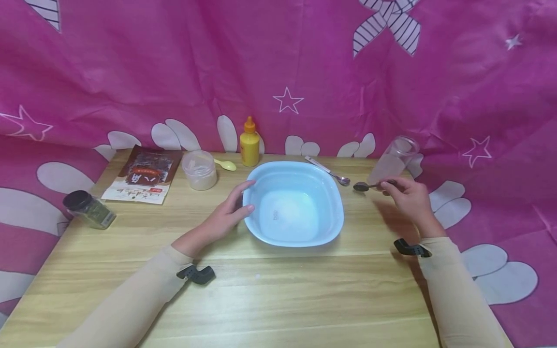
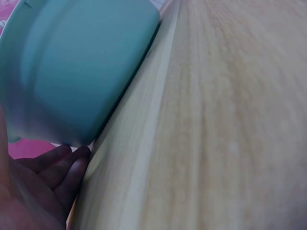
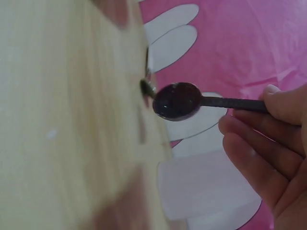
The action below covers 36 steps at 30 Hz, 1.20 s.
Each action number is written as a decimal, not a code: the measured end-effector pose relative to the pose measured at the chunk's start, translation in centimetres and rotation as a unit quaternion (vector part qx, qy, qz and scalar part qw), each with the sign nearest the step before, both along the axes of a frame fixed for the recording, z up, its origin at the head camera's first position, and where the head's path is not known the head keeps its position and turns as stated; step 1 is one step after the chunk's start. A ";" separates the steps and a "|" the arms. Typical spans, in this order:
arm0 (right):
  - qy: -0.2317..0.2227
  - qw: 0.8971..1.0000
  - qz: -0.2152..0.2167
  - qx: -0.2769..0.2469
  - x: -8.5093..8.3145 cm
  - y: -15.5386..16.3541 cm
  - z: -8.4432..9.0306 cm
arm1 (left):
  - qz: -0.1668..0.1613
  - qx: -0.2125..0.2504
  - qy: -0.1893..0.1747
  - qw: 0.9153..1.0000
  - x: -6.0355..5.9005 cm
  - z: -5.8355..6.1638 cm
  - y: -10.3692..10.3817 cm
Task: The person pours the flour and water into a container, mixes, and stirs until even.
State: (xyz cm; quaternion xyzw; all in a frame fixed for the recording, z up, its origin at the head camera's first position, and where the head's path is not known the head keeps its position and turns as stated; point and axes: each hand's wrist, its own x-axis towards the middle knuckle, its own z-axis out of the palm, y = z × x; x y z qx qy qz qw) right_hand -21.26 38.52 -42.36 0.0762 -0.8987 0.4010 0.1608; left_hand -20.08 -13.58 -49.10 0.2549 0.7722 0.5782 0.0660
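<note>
Now we have the left hand (image 1: 226, 212) against the basin's (image 1: 330, 227) left wall, fingers nearly straight and resting on the rim, steadying rather than gripping. The basin sits mid-table, a little toward the far edge, with a white patch on its floor; powder or liquid, we cannot tell.

Our right hand (image 1: 406, 195) pinches the handle of a small dark spoon (image 1: 362, 186) between thumb and curled fingers, held level and just above the table to the right of the basin. The right wrist view shows the bowl (image 3: 177, 100) carrying something dark; what it is we cannot make out. A clear cup (image 1: 393, 162) lies tilted just behind that hand, near the far right corner.

Judged from this, the step in hand is carrying a spoonful toward the basin. The next move calls for keeping the spoon level while crossing the near rim, then tipping over the middle, with the left hand keeping the basin from sliding.

Along the far edge: a metal spoon (image 1: 330, 171), yellow bottle (image 1: 250, 144), yellow spoon (image 1: 226, 165), tub (image 1: 199, 170), packet (image 1: 143, 175). A dark-capped jar (image 1: 89, 209) lies at the left edge.
</note>
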 end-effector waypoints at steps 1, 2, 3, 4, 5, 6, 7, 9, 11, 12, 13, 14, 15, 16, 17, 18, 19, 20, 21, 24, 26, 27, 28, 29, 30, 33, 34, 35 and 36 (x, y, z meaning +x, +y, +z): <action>-0.001 1.000 -0.005 0.008 -0.1 0.1 -0.2 | -0.001 0.000 0.001 1.000 0.0 0.1 0.0; 0.001 1.000 -0.010 0.019 -0.1 0.2 -0.3 | -0.001 -0.001 0.003 1.000 0.0 0.0 -0.1; 0.002 1.000 -0.011 0.026 -0.1 0.3 -0.4 | 0.001 -0.002 0.002 1.000 0.0 0.1 -0.1; 0.003 0.999 -0.011 0.033 -0.2 0.5 -0.5 | 0.001 -0.002 0.003 1.000 0.0 0.1 -0.1; 0.005 0.999 -0.012 0.042 -0.2 0.6 -0.7 | 0.001 -0.002 0.003 1.000 0.0 0.1 -0.1; 0.003 0.999 -0.014 0.052 -0.2 0.7 -0.8 | 0.003 -0.002 0.004 1.000 0.0 0.1 -0.1; -0.001 0.998 -0.016 0.060 -0.1 0.8 -0.9 | 0.002 -0.001 0.005 1.000 0.0 0.1 -0.1; -0.014 0.997 -0.023 0.072 0.0 0.9 -1.0 | 0.002 0.000 0.004 1.000 0.0 0.0 -0.1; -0.030 0.996 -0.028 0.084 0.3 1.0 -1.1 | 0.002 0.001 0.004 1.000 0.0 0.0 -0.1; -0.037 0.995 -0.028 0.089 0.5 1.0 -1.2 | 0.001 0.001 0.004 1.000 0.0 0.0 -0.1; -0.045 0.995 -0.029 0.088 0.6 0.9 -1.2 | 0.000 0.002 0.003 1.000 0.0 0.0 -0.1; -0.050 0.994 -0.028 0.089 0.8 0.9 -1.3 | 0.001 0.001 0.002 1.000 0.0 0.0 -0.1; -0.055 0.994 -0.027 0.090 0.9 0.9 -1.3 | 0.000 0.002 0.001 1.000 0.1 0.0 0.0; -0.061 0.994 -0.024 0.089 1.0 0.9 -1.4 | 0.001 0.001 0.002 1.000 0.1 0.1 0.0; -0.062 0.994 -0.021 0.087 1.1 0.9 -1.5 | 0.000 0.000 0.001 1.000 0.1 0.1 0.0; -0.067 0.994 -0.019 0.084 1.2 0.9 -1.6 | 0.000 0.000 0.001 1.000 0.2 0.1 0.0; -0.072 0.994 -0.016 0.080 1.4 0.8 -1.6 | 0.000 0.000 0.001 1.000 0.2 0.2 0.0; -0.075 0.994 -0.012 0.078 1.5 0.8 -1.7 | -0.001 0.000 0.001 1.000 0.2 0.2 -0.1; -0.086 0.994 -0.007 0.065 1.6 0.7 -1.7 | -0.001 0.000 0.001 1.000 0.2 0.2 -0.1; -0.131 0.991 0.007 0.010 2.1 0.6 -2.1 | -0.002 0.000 0.002 1.000 0.2 0.2 -0.1; -0.149 0.989 0.013 -0.010 2.4 0.4 -2.4 | -0.001 -0.002 0.003 1.000 0.1 0.1 -0.1; -0.156 0.988 0.018 -0.016 2.5 0.3 -2.6 | -0.002 -0.002 0.004 1.000 0.1 0.0 -0.1; -0.154 0.988 0.024 -0.010 2.6 0.1 -2.8 | -0.003 -0.001 0.005 1.000 0.1 0.0 -0.1; -0.147 0.989 0.033 0.006 2.6 -0.1 -2.9 | -0.003 0.000 0.006 1.000 0.1 -0.1 -0.1; -0.138 0.989 0.040 0.023 2.6 -0.3 -3.0 | -0.004 0.001 0.007 1.000 0.1 -0.1 -0.1; -0.113 0.988 0.066 0.082 2.6 -0.8 -3.3 | -0.005 0.003 0.007 1.000 0.1 -0.2 -0.2; -0.106 0.987 0.074 0.099 2.5 -0.9 -3.3 | -0.004 0.003 0.007 1.000 0.1 -0.2 -0.2; -0.101 0.985 0.079 0.116 2.5 -1.0 -3.4 | -0.004 0.003 0.005 1.000 0.1 -0.2 -0.2; -0.096 0.983 0.082 0.131 2.4 -1.1 -3.4 | -0.004 0.003 0.004 1.000 0.1 -0.2 -0.2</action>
